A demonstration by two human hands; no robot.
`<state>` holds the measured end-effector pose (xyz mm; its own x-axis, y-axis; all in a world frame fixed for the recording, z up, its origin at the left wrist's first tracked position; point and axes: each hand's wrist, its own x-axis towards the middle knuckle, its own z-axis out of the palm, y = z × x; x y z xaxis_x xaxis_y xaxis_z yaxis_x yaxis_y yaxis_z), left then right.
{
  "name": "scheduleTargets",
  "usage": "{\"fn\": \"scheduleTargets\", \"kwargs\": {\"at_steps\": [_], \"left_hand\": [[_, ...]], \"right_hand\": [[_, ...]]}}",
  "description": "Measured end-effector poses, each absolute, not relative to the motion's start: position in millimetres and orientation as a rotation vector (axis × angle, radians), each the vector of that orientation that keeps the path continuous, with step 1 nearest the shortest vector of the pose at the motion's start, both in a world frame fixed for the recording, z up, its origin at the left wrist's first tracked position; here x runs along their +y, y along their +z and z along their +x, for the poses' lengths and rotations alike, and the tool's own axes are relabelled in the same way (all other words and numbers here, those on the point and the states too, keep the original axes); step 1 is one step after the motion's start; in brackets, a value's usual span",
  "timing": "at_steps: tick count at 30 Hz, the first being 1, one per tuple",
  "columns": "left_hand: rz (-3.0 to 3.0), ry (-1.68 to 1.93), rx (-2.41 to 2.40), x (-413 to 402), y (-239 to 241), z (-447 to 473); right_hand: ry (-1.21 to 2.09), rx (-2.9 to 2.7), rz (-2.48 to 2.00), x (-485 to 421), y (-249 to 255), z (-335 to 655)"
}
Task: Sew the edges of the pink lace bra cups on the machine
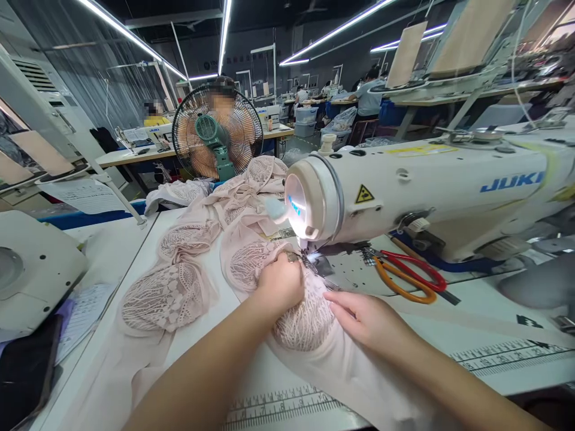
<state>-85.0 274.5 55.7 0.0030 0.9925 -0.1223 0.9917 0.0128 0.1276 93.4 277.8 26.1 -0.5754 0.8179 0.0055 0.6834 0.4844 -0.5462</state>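
Two hands work at the white sewing machine (359, 185), with both arms stretched toward its round end. The left hand (281, 281) is curled up like a loose fist, knuckles up, just beside the place where the needle goes. Its fingertips are tucked out of sight, so I cannot tell if they pinch anything. The right hand (368, 320) lies on its side in front of the machine, thumb and pointing finger pinched on the edge of the pale pink lacy piece (305, 335). That piece lies under both hands, in front of the machine, and reaches up to the needle.

The left fist and the machine's head hide the stitching. Scissors (411, 278) with red and orange handles lie just under the machine's long arm. More lacy pieces (171, 293) are heaped to the left of the machine, and some reach behind it. A round fan (209, 133) stands farther back, past the machine's left end, in front of a person.

The lace has thin lines like little twigs, and it puffs up into a round cup. The cloth around it looks soft and smooth. The surface (269, 383) is white and flat, with ruler marks (287, 406) printed in front of the machine.
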Motion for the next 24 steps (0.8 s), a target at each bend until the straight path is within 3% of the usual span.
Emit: {"fn": "scheduleTargets", "kwargs": {"at_steps": [9,16,24], "left_hand": [[2.366,0.011,2.114,259.1,70.1,-88.5],[2.211,-0.52,1.726,227.7,98.5,-67.0],[2.201,-0.556,1.815,235.4,100.4,-75.4]], "right_hand": [[0.705,-2.498,-1.254,279.5,29.9,84.7],[0.697,-2.485,-1.268,277.3,27.9,91.6],[0.672,-2.501,-1.269,277.0,34.7,94.7]]}}
